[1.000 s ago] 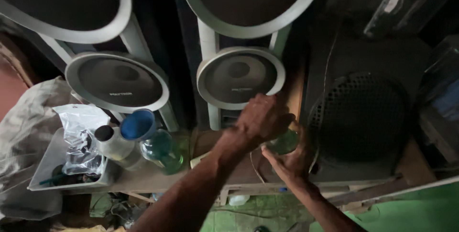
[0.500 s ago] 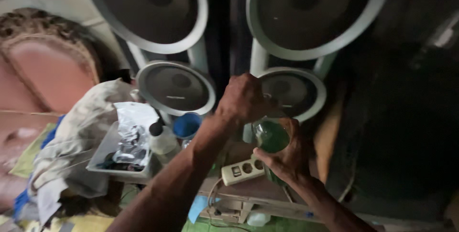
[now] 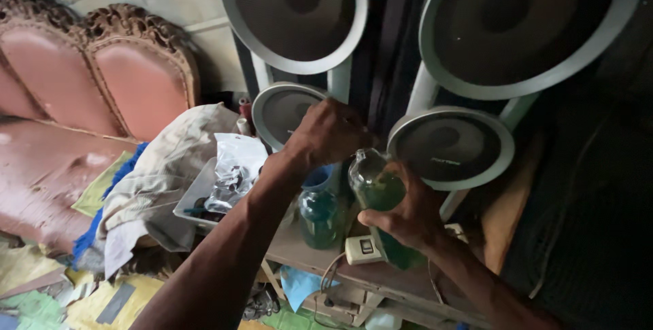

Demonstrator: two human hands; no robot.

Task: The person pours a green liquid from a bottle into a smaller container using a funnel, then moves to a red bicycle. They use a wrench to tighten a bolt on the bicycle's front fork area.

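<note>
Two hands are engaged: a green bottle (image 3: pixel 381 197), tilted above the shelf (image 3: pixel 306 252), is clasped by the right hand (image 3: pixel 408 218); its top is pinched by the left hand (image 3: pixel 330 133). Uncapping seems underway; steady twisting is needed.

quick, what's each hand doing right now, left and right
Left hand: closed, fingers pinched at the top of the glass bottle; whether on a cap cannot be told.
Right hand: closed around the bottle's body, holding it.

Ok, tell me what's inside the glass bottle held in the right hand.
The glass bottle holds green liquid, visible through the clear wall up to the shoulder. The right hand covers its lower side, and the left hand covers the neck, so the top is hidden.
</note>
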